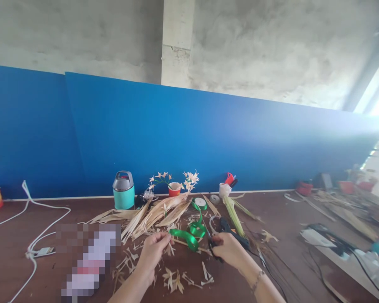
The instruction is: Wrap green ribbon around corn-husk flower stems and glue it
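My left hand (pixel 154 250) pinches the free end of a shiny green ribbon (pixel 185 237) between thumb and fingertips. The ribbon curls to the right and runs back to its spool (pixel 200 204). In my right hand (pixel 229 250) is a pair of black-handled scissors (pixel 212 245), its blades pointing away from me beside the ribbon. Whether the blades are parted I cannot tell. Pale husk flowers (pixel 173 280) and scraps lie on the brown table below and between my hands. A black glue gun (pixel 232 233) rests just beyond my right hand.
Dried corn husks (pixel 164 212) spread across the middle. Behind them stand a turquoise container (pixel 124 191), a red cup (pixel 174 191) with flower stems and a white holder (pixel 224 190) with pens. White cable (pixel 34 244) lies left; more husks (pixel 347 216) lie right. A blue partition (pixel 192 139) borders the table.
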